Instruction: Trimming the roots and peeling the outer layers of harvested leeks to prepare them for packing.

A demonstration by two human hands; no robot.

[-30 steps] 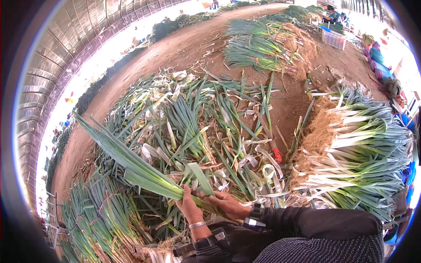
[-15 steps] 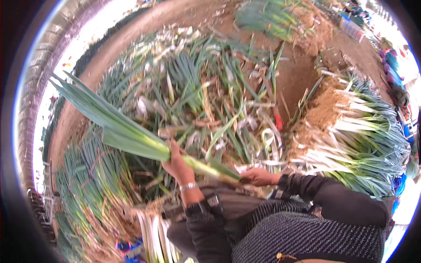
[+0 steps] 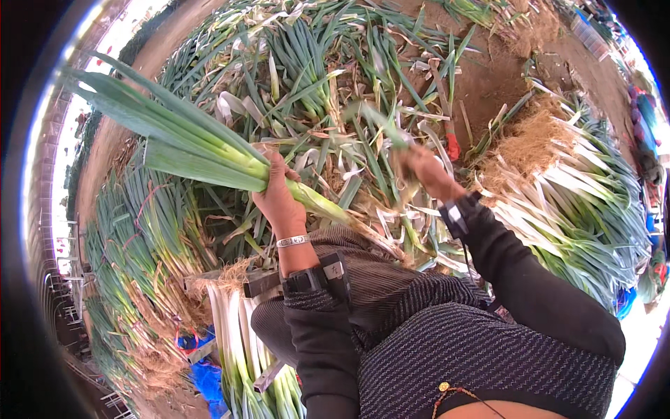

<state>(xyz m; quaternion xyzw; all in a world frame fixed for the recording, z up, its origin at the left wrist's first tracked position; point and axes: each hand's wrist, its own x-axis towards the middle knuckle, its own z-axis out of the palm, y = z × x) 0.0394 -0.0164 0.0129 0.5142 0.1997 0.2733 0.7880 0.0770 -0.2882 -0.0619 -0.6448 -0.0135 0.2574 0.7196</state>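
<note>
- At centre, left hand (image 3: 280,199) wrapped round a leek (image 3: 322,204) just below its leaf fan; leek tilted, leaves to upper left, root end to lower right.
- Right hand (image 3: 431,172) apart from the leek, gripping a loose leaf (image 3: 382,126); leaf motion-blurred.
- Leaf pile (image 3: 300,73) beyond both hands, on dirt floor (image 3: 492,84).
- Right side: row of white-stemmed leeks (image 3: 572,202), roots facing the pile.
- Left side: green leek bundles (image 3: 150,244). Near the lap, more white stems (image 3: 234,335), blue plastic (image 3: 207,383) just beside.
</note>
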